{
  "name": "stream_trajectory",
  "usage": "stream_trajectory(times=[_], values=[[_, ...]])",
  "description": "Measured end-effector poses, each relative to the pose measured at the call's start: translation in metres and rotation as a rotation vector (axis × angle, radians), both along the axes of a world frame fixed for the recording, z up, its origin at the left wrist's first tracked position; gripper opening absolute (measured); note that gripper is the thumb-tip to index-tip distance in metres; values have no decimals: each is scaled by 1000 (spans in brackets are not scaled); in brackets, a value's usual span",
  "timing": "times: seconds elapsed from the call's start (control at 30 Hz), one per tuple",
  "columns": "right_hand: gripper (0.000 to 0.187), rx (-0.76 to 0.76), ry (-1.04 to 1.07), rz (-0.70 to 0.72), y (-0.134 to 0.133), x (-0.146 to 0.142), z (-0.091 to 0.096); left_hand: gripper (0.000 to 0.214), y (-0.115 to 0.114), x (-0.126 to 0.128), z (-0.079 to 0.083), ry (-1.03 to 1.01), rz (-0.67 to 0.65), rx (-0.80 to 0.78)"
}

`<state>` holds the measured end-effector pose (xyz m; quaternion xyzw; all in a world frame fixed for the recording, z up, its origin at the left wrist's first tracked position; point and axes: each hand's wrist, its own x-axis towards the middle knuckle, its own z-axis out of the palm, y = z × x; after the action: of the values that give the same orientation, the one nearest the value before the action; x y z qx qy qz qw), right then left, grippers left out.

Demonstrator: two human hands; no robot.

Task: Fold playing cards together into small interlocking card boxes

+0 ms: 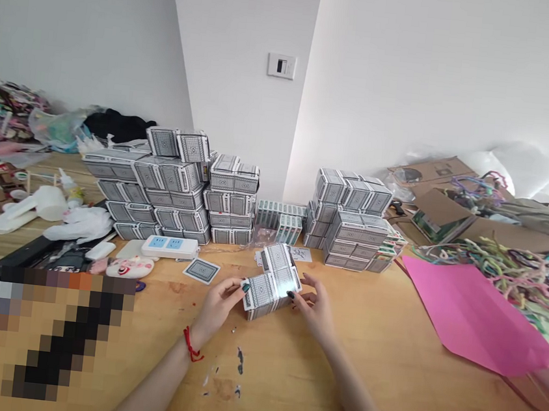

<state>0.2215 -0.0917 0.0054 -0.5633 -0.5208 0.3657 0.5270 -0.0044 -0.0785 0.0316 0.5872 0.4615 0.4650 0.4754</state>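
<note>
In the middle of the table a block built of playing cards, with grey patterned backs outward, sits between my two hands. My left hand is closed on its left end, thumb on the top edge and fingers at the side. My right hand grips the right end, its thumb on the top and its fingers curved behind. Behind and touching or overlapping the block in view is another card piece; I cannot tell whether they are joined. A loose playing card lies face down to the left of my left hand.
Stacked card blocks rise at the back left, more card blocks at the back right. Between them stand small card boxes. A white power strip lies left, a pink sheet right, beside tangled cords.
</note>
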Motion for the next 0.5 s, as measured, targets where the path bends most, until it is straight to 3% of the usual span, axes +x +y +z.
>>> stream_trajectory(times=[0.17,0.33,0.5], values=[[50,-17,57,-5,-1,-3,0,23,0,0,3,12,-5,-71],[57,-10,-66,-7,-7,-15,2,22,-3,4,6,-53,25,-140],[73,-57,-79,-161,-15,-38,-1,20,-8,13,10,-121,44,-188]])
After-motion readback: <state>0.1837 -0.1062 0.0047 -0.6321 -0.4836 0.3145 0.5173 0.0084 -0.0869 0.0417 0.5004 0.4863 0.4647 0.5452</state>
